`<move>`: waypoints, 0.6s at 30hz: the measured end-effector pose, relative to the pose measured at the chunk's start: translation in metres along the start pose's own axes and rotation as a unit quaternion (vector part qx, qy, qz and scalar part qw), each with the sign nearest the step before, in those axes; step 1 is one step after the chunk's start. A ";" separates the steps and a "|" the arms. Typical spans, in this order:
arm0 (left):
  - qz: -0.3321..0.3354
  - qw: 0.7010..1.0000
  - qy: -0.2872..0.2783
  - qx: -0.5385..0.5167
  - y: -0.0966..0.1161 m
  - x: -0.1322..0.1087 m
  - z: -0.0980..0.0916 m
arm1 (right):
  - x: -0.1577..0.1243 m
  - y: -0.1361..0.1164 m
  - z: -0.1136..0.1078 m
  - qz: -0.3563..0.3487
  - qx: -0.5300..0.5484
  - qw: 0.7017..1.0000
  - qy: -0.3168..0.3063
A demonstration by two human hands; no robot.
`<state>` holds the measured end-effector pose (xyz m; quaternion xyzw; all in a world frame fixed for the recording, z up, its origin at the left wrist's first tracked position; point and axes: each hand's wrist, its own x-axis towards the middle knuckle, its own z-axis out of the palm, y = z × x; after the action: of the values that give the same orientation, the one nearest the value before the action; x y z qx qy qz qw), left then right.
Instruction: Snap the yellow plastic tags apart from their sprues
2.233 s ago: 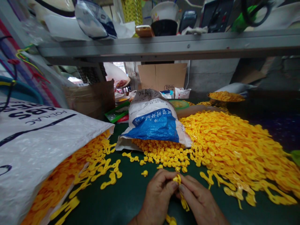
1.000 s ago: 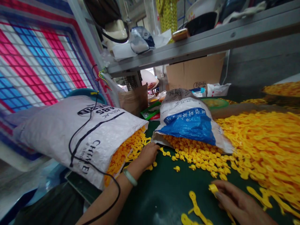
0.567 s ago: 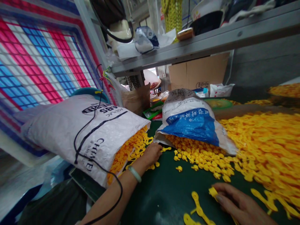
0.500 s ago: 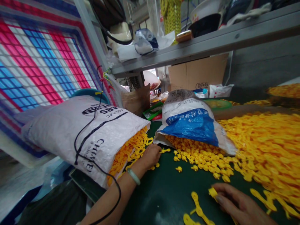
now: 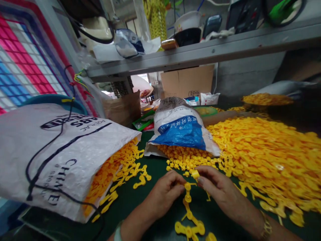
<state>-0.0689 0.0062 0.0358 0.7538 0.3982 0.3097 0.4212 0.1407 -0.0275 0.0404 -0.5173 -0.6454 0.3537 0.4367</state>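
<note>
My left hand (image 5: 165, 195) and my right hand (image 5: 215, 187) meet low in the middle of the view, over a dark green work surface (image 5: 147, 209). Between them hangs a linked strip of yellow moulded plastic pieces (image 5: 188, 209), its lower end lying on the surface. My right thumb and fingers pinch its upper end, and my left fingertips close on it just below. A large heap of loose yellow pieces (image 5: 263, 157) lies to the right of my right hand. Some pieces spill from a white woven sack (image 5: 57, 157) on the left.
A white and blue sack (image 5: 178, 130) lies on its side beyond my hands, with yellow pieces at its mouth. Behind it are a cardboard box (image 5: 187, 82) and a brown paper bag (image 5: 122, 108). A grey metal shelf (image 5: 190, 55) crosses overhead, and a bowl of yellow pieces (image 5: 267, 99) stands at the far right.
My left hand has come back from the mouth of the white sack to join my right hand at the centre. The view has swung right, and the strip now hangs between both hands.
</note>
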 end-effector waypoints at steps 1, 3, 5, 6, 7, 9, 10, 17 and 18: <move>-0.025 0.997 0.006 -0.080 0.001 0.000 0.007 | -0.002 -0.001 0.001 -0.008 0.000 1.000 -0.005; -0.075 0.974 0.014 -0.215 0.000 0.001 0.020 | -0.007 0.002 0.003 -0.011 0.008 1.000 -0.022; -0.105 0.946 0.030 -0.304 -0.002 0.002 0.029 | -0.013 0.007 0.004 0.009 0.041 0.998 -0.039; -0.112 0.936 0.041 -0.330 -0.003 0.003 0.033 | -0.015 0.010 0.004 0.027 0.064 0.997 -0.042; -0.115 0.929 0.053 -0.348 -0.004 0.003 0.036 | -0.016 0.013 0.004 0.047 0.086 0.994 -0.041; -0.117 0.919 0.071 -0.370 -0.005 0.002 0.042 | -0.018 0.017 0.005 0.075 0.113 0.990 -0.030; -0.119 0.915 0.073 -0.378 -0.005 0.001 0.045 | -0.018 0.018 0.005 0.077 0.111 0.991 -0.022; -0.208 0.827 -0.059 -0.519 0.003 -0.005 0.054 | -0.026 0.016 0.008 -0.136 -0.137 0.981 0.005; -0.225 0.817 -0.097 -0.522 0.004 -0.005 0.053 | -0.028 0.014 0.008 -0.199 -0.185 0.962 -0.023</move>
<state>-0.0274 -0.0200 0.0142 0.3358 0.2923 0.2927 0.8462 0.1405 -0.0518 0.0192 -0.4419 -0.7994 0.1454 0.3801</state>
